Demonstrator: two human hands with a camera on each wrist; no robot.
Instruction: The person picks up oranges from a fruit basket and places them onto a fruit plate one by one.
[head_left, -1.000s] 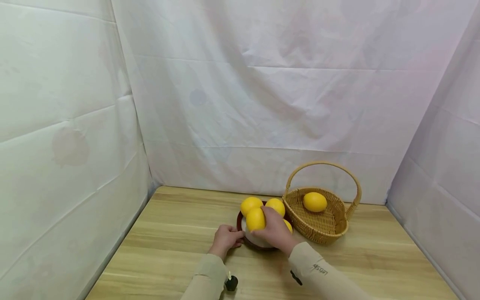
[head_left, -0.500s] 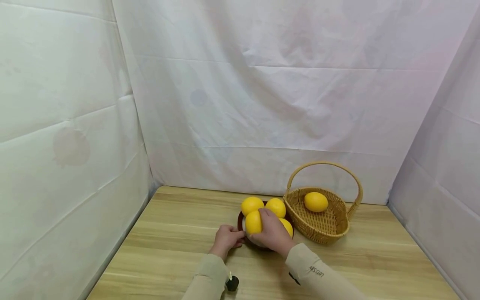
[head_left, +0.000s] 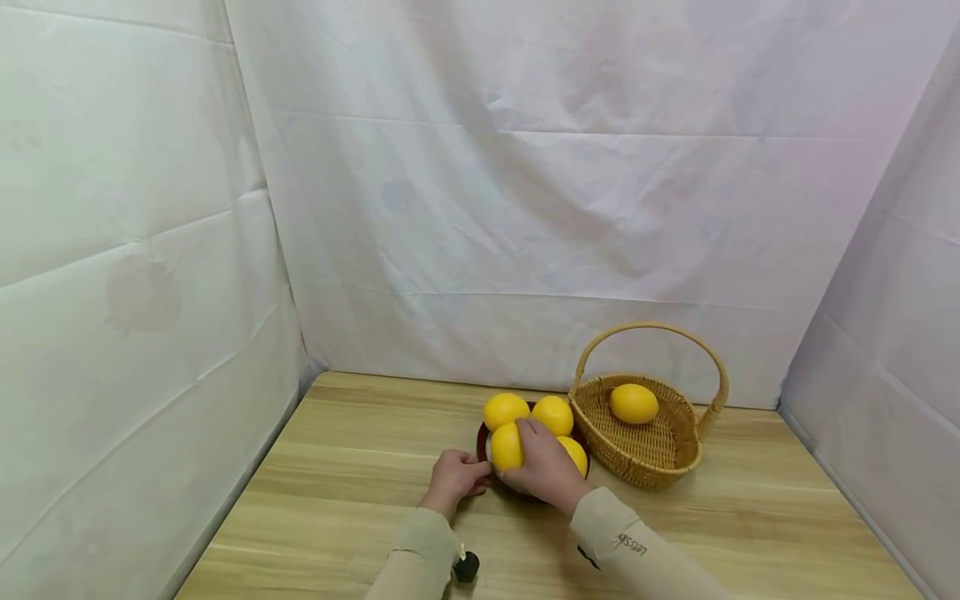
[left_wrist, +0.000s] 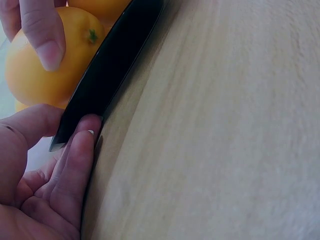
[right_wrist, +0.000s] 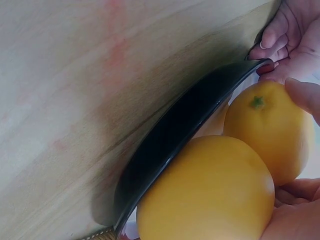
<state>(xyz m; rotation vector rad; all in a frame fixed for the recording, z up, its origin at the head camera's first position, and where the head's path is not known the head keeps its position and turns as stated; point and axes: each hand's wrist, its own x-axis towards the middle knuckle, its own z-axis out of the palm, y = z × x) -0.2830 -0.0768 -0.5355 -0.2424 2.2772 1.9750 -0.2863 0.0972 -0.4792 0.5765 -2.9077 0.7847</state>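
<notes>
My left hand (head_left: 453,477) pinches the near-left rim of a shallow dark bowl (right_wrist: 175,120), thumb on top and fingers underneath, as the left wrist view shows. Inside the bowl, my right hand (head_left: 550,468) holds an orange (head_left: 507,447) with a green stem nub. Three more oranges share the bowl: one at the back left (head_left: 506,412), a second orange at the back right (head_left: 553,415), and a third orange (right_wrist: 205,192) partly behind the right hand in the head view. Much of the bowl's inside is hidden by fruit and hand.
A wicker basket (head_left: 637,472) with a tall arched handle stands right beside the bowl, one orange (head_left: 634,404) in it. A small black object (head_left: 466,567) shows by the left sleeve. White cloth (head_left: 450,208) walls the wooden table (head_left: 345,450) behind and at both sides.
My right hand has lowered the orange slightly toward the near left of the bowl and still holds it. The left hand has stayed at the rim.
</notes>
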